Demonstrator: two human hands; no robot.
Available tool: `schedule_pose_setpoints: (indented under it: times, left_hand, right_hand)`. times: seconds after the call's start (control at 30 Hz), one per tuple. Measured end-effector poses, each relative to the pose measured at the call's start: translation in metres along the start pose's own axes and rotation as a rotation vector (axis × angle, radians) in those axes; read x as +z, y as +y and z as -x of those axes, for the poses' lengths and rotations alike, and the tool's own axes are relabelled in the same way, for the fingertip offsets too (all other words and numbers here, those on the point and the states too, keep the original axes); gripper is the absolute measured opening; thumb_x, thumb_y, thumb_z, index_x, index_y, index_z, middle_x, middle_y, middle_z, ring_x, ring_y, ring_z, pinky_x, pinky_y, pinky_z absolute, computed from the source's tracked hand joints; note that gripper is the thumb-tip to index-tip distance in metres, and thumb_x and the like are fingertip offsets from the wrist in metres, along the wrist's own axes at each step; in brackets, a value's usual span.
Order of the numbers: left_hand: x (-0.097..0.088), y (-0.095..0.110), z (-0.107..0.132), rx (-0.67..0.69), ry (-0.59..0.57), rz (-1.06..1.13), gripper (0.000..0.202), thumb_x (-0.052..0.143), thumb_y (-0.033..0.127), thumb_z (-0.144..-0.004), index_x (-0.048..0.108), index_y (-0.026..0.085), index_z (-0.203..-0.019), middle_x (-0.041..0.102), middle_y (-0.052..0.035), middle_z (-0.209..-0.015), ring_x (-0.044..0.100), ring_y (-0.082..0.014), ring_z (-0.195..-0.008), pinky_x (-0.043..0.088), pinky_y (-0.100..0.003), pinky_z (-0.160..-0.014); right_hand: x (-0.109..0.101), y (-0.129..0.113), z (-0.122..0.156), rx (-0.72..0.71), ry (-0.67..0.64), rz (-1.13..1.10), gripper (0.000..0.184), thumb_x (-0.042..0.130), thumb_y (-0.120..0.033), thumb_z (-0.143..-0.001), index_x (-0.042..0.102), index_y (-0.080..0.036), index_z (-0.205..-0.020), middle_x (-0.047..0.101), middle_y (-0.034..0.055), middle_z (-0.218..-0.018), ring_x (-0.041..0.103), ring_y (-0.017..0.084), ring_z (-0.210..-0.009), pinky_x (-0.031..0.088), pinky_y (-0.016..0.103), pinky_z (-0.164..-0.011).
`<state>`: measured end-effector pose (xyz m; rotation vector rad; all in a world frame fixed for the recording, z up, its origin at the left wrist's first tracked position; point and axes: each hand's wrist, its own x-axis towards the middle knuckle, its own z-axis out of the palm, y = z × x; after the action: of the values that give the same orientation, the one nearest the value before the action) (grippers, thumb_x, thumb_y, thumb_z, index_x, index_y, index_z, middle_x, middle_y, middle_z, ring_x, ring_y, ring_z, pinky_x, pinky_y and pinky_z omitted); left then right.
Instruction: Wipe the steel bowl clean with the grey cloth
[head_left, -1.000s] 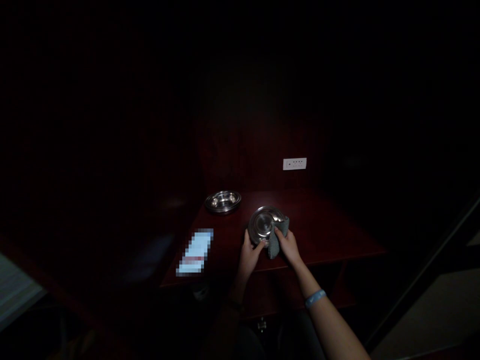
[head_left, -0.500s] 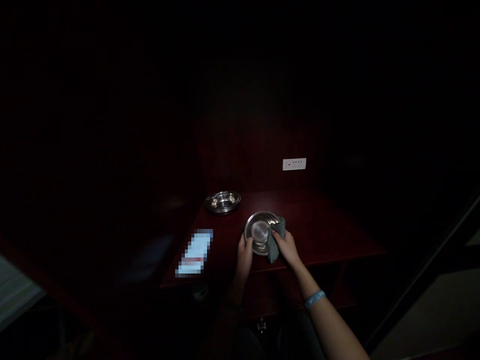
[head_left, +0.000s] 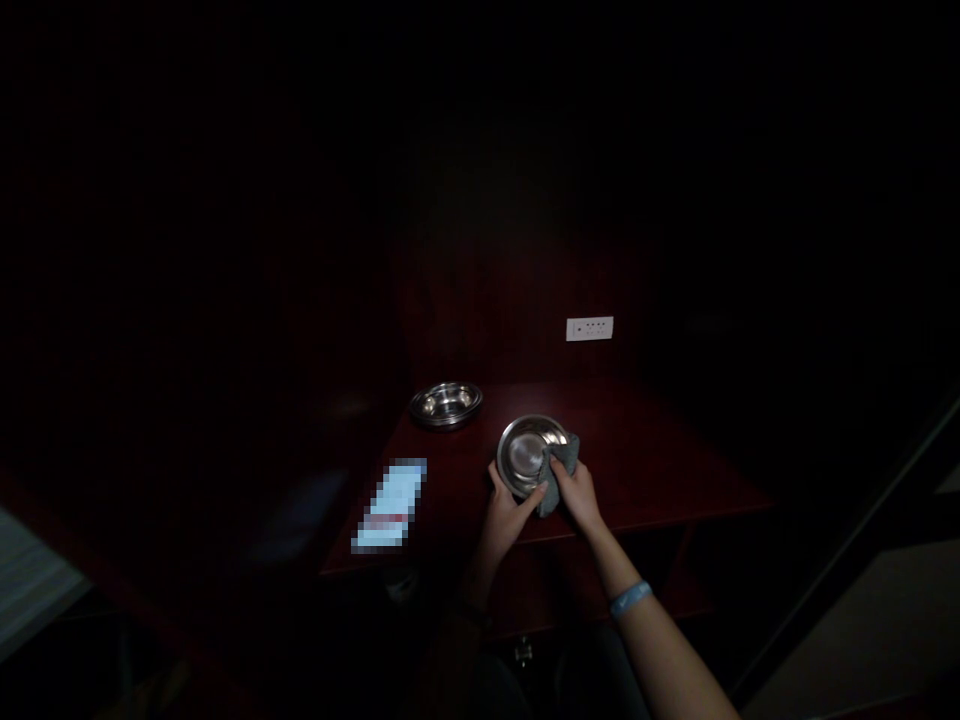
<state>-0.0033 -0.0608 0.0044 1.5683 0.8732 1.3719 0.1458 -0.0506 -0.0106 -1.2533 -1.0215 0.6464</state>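
Note:
A shiny metal bowl (head_left: 525, 452) is held tilted toward me above the front of the dark red desk (head_left: 645, 450). My left hand (head_left: 506, 515) grips its lower left rim, the thumb lying over the edge close to the cloth. Around the right side of the rim is a grey-green cloth (head_left: 551, 490), pinched against the bowl by my right hand (head_left: 577, 490), thumb on the inside. The right fingers behind the bowl are hidden. Farther back on the left, more metal bowls (head_left: 446, 405) sit in a low stack.
A pixelated, bright phone-like rectangle (head_left: 390, 505) lies at the desk's left front. On the back panel is a white power socket (head_left: 589, 329). The desk's front edge runs just under my hands, and a dark side panel rises at left. The surroundings are very dark.
The bowl has shifted slightly up and to the right. My left hand has slid along the rim toward the bottom, its thumb now nearer the cloth. The right hand still pinches the cloth.

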Motion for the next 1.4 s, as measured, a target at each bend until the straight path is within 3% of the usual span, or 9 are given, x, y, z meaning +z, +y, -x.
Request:
schedule_pose_setpoints:
  times: [0.17,0.53,0.87,0.97,1.13,1.27,1.4]
  left_hand:
    - [-0.003,-0.001,-0.001,0.001,0.024,-0.042,0.067,0.068,0.038,-0.08,0.034,0.018,-0.135,0.058,-0.0176,-0.134,0.06,-0.0254,-0.123,0.042,-0.04,-0.108]
    - [-0.005,-0.011,-0.01,-0.067,0.102,0.048,0.067,0.061,0.025,-0.076,0.041,0.016,-0.139,0.054,-0.0138,-0.144,0.051,-0.0237,-0.134,0.034,-0.037,-0.116]
    - [-0.007,-0.011,-0.011,-0.133,0.145,0.091,0.048,0.052,0.028,-0.08,0.059,0.016,-0.126,0.068,-0.01,-0.123,0.061,-0.0252,-0.119,0.043,-0.04,-0.109]
    - [-0.006,-0.009,-0.01,-0.077,0.136,0.115,0.053,0.051,0.028,-0.082,0.053,0.018,-0.134,0.065,-0.0103,-0.129,0.057,-0.0249,-0.125,0.039,-0.041,-0.113]
    - [-0.004,-0.003,-0.006,0.057,0.098,0.088,0.073,0.057,0.032,-0.086,0.023,0.022,-0.151,0.041,-0.0132,-0.154,0.042,-0.0231,-0.141,0.028,-0.04,-0.12]
    - [-0.002,-0.001,-0.003,0.046,0.065,0.022,0.08,0.067,0.037,-0.081,0.022,0.021,-0.145,0.046,-0.0168,-0.147,0.049,-0.0251,-0.136,0.034,-0.042,-0.117]
    - [-0.001,0.002,0.0,-0.004,0.029,-0.015,0.066,0.069,0.039,-0.079,0.031,0.02,-0.131,0.058,-0.016,-0.132,0.06,-0.0244,-0.122,0.042,-0.041,-0.108]
  right_hand:
    - [0.0,-0.001,0.0,-0.009,-0.011,0.025,0.036,0.06,-0.051,-0.08,0.07,-0.017,-0.089,0.075,0.0071,-0.087,0.069,0.024,-0.081,0.053,0.033,-0.075]
    - [0.0,0.0,-0.001,-0.005,-0.021,0.067,0.036,0.06,-0.051,-0.079,0.067,-0.017,-0.084,0.073,0.0065,-0.08,0.066,0.022,-0.073,0.051,0.031,-0.068]
    - [0.0,-0.001,0.0,-0.016,-0.036,0.064,0.036,0.061,-0.051,-0.078,0.07,-0.017,-0.087,0.073,0.0048,-0.08,0.066,0.022,-0.074,0.053,0.032,-0.07]
    - [0.0,-0.001,0.0,-0.01,-0.041,0.066,0.035,0.061,-0.051,-0.078,0.07,-0.018,-0.086,0.073,0.0046,-0.079,0.066,0.022,-0.074,0.053,0.031,-0.07]
    - [0.0,-0.001,0.0,-0.001,-0.033,0.05,0.037,0.061,-0.051,-0.079,0.069,-0.016,-0.089,0.073,0.0057,-0.083,0.066,0.022,-0.076,0.052,0.032,-0.073]
    - [0.0,-0.004,0.001,-0.001,-0.01,0.023,0.04,0.06,-0.052,-0.079,0.069,-0.015,-0.091,0.074,0.0082,-0.088,0.068,0.023,-0.08,0.053,0.033,-0.076]
    - [0.001,-0.007,0.003,0.003,0.014,0.004,0.038,0.06,-0.052,-0.079,0.069,-0.017,-0.091,0.075,0.0089,-0.092,0.069,0.024,-0.086,0.054,0.033,-0.077]
